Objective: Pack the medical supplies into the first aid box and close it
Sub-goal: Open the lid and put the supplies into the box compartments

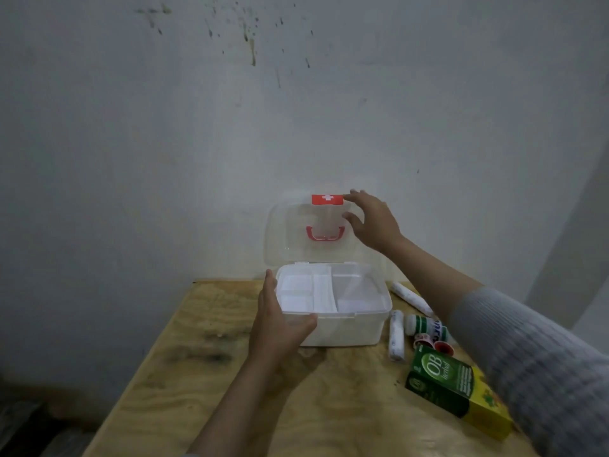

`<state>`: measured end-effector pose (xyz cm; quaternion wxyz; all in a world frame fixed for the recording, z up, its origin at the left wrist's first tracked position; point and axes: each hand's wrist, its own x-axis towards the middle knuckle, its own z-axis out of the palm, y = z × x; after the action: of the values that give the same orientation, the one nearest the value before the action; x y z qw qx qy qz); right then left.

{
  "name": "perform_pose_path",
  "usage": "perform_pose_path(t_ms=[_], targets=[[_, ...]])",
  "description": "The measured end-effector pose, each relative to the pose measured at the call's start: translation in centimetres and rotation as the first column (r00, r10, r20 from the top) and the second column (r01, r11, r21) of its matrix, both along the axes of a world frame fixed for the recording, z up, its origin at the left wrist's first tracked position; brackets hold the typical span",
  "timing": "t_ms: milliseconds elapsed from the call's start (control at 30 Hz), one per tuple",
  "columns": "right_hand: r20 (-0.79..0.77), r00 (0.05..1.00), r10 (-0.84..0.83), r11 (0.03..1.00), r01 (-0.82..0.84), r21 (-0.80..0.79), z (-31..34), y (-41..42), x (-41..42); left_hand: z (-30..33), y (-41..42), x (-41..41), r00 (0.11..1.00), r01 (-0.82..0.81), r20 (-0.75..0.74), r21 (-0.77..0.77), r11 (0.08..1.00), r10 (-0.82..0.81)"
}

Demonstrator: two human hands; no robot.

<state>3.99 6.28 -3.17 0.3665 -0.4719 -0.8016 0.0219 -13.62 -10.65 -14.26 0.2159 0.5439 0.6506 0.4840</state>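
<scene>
A white first aid box stands on the wooden table with its clear lid raised upright against the wall. The lid carries a red latch with a white cross and a red handle. A white divided tray fills the box's top. My left hand grips the box's front left corner. My right hand holds the lid's top right edge beside the latch. To the right of the box lie two white bandage rolls, a white and green bottle, small red-capped items and a green and yellow box.
The wooden table ends at a stained grey wall right behind the box. Its left edge drops off to a dark floor. My right sleeve covers the table's far right part.
</scene>
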Motion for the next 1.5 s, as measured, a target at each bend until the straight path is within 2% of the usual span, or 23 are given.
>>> perform_pose_path(t_ms=[100,200,433,533,633,833,1033,1267,1367,1500], targets=[[-0.019,0.999,0.028,0.998,-0.027,0.061,0.3,-2.9,2.3,-0.1,0.0,0.0,1.0,0.009,0.021,-0.015,1.0,-0.009],[0.021,0.999,0.044,0.998,-0.045,0.046,0.4,-7.3,5.3,-0.1,0.0,-0.2,0.999,0.014,0.05,-0.015,1.0,-0.013],[0.138,0.99,-0.032,0.976,0.061,-0.211,-3.9,-18.7,14.3,-0.1,-0.3,0.2,0.996,0.017,0.084,-0.008,1.0,-0.017],[0.098,0.991,-0.088,0.943,0.114,-0.313,-6.0,-22.0,16.7,0.1,0.0,-0.1,0.996,0.001,0.087,-0.01,1.0,-0.001],[0.133,0.986,-0.104,0.907,0.149,-0.395,-7.8,-24.1,18.6,0.2,0.0,0.0,0.997,0.002,0.079,-0.011,1.0,-0.001],[0.162,0.979,-0.121,0.921,0.172,-0.35,-9.7,-23.6,19.5,0.3,-0.3,0.2,0.997,0.005,0.081,-0.011,1.0,-0.004],[0.121,0.983,-0.139,0.898,0.177,-0.403,-9.7,-23.1,18.8,0.6,-0.7,0.3,0.996,0.017,0.088,-0.029,0.999,-0.015],[-0.112,0.982,-0.15,0.952,0.113,-0.286,-6.2,-22.3,18.0,0.6,-0.4,0.1,0.998,0.012,0.063,-0.044,0.999,-0.01],[-0.113,0.985,-0.132,0.974,0.107,-0.202,-3.2,-20.9,16.2,1.0,0.0,0.0,1.0,0.013,-0.007,-0.079,0.997,-0.014],[-0.027,0.997,-0.075,0.988,0.071,-0.134,-0.3,-17.6,12.6,1.5,0.7,-0.5,0.979,0.044,-0.19,-0.166,0.985,-0.075]])
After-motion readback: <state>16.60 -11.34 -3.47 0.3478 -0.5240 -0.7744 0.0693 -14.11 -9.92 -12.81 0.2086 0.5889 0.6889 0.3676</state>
